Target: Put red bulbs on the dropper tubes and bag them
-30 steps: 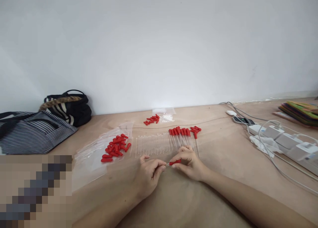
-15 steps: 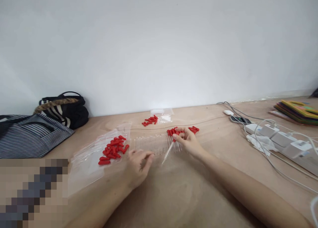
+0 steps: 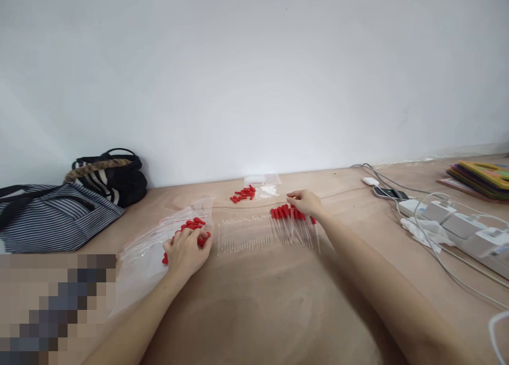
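Note:
My left hand is over a pile of red rubber bulbs lying on clear plastic bags. Its fingers are curled, and one red bulb shows between thumb and forefinger. At the right end of a row of thin glass tubes, my right hand is pinched at a glass dropper with a red bulb, its top partly hidden by the fingers. Several other red-bulbed droppers lie side by side beneath and beside that hand.
Farther back lie a small heap of red bulbs and a clear bag of small pieces. Striped and black bags stand at left. A power strip with white chargers, cables and coloured boards occupy the right.
My right hand has carried the dropper up and right onto the row of red-bulbed ones. My left hand has moved left from the glass tubes to the red bulb pile.

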Available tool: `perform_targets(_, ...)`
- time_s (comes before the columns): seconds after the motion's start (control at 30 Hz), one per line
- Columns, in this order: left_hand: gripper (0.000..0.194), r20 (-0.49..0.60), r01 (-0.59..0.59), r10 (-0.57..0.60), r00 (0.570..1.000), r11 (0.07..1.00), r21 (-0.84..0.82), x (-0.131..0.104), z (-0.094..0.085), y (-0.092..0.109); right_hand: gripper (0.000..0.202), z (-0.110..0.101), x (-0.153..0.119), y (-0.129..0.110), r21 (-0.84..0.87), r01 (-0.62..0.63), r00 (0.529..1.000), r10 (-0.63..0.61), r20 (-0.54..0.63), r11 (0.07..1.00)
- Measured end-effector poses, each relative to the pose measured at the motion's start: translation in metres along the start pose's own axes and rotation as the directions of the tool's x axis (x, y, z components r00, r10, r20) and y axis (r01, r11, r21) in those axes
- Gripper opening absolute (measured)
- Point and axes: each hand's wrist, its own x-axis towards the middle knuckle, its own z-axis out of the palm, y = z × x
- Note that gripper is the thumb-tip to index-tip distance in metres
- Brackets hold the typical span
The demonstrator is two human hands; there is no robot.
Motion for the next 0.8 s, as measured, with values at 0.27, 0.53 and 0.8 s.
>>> perform_targets(0.27,0.021,-0.004,-0.012,0.012,1.000,1.000,-0.002,0.003,0.003,0.001,0.032,-0.008,-0.005,0.021,-0.169,0.027,1.000,-0.029,-0.004,0.985)
perform_targets(0.53,0.019,-0.014,0.028,-0.029,0.999,0.999,-0.046,0.002,-0.002,-0.003,0.027,-0.010,-0.012,0.027,-0.240,0.009,0.993,-0.036,-0.109,0.971)
perform_targets(0.8,0.019,0.016,0.072,-0.071,0.997,0.995,-0.062,0.011,-0.010,-0.021,0.009,-0.042,-0.045,0.055,-0.279,0.192,0.981,-0.187,0.047,0.941)
